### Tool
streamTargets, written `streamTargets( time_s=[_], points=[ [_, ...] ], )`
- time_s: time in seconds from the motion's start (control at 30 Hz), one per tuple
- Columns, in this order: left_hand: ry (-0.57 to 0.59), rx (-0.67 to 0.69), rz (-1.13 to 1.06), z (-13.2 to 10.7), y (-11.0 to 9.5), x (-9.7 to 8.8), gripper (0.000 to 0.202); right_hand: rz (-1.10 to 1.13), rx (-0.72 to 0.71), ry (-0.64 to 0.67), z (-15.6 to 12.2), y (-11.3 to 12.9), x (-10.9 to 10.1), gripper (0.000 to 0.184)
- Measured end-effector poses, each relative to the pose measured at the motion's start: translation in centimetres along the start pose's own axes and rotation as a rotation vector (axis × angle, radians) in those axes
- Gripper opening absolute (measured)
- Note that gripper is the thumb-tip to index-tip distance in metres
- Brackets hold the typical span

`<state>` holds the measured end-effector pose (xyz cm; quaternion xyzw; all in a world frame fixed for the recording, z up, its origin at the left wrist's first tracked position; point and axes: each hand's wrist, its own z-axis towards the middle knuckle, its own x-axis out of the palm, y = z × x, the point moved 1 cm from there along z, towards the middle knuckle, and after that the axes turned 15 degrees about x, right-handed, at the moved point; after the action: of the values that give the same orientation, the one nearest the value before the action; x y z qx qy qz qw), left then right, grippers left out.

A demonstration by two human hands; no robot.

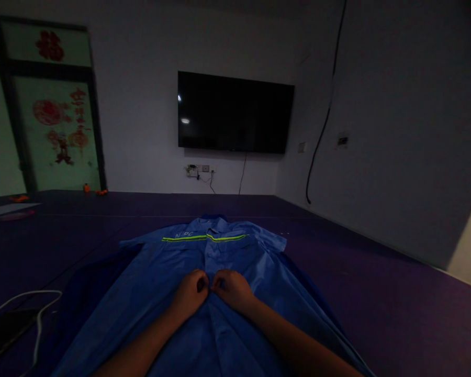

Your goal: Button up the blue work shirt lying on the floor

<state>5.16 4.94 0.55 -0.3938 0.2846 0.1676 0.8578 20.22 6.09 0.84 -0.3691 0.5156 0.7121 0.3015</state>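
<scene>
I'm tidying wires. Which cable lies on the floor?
The white cable, lower left; the black TV cable and black wall cable hang on walls.

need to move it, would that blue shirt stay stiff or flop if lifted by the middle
Probably floppy: the blue shirt lies wrinkled and spread flat on the purple floor. Likely light, thin cloth, bunching where the left hand and right hand pinch it.

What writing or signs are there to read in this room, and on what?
"福", as it seems: red paper cut on the upper window pane.
Pale letters on the blue shirt, by its yellow stripe: too faint to read.
Red cut-outs on the lower window pane: too blurred to read.
</scene>
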Motion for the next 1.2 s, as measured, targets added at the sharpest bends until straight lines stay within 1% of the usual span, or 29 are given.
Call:
streamTargets(
  time_s=[0.27,0.47,0.67,0.9,1.2],
  points=[
    [-0.014,0.017,-0.003,-0.06,-0.01,-0.01,0.014,-0.004,0.019,0.013,-0.12,0.06,-0.09,0.011],
    [-0.009,0.029,0.002,-0.06,-0.07,0.03,0.014,0.012,-0.011,0.001,-0.26,0.07,-0.13,0.024],
    [-0.035,-0.009,-0.03,-0.12,-0.16,0.07,0.013,-0.038,-0.06,-0.006,-0.37,0.17,-0.1,0.02],
    [-0.048,-0.014,-0.07,-0.16,-0.06,0.14,0.023,-0.049,-0.035,-0.015,-0.35,0.19,-0.04,0.019],
    [-0.021,0.001,-0.062,-0.18,0.04,0.16,0.029,-0.021,-0.031,-0.067,-0.45,0.19,-0.03,0.016]
  ],
)
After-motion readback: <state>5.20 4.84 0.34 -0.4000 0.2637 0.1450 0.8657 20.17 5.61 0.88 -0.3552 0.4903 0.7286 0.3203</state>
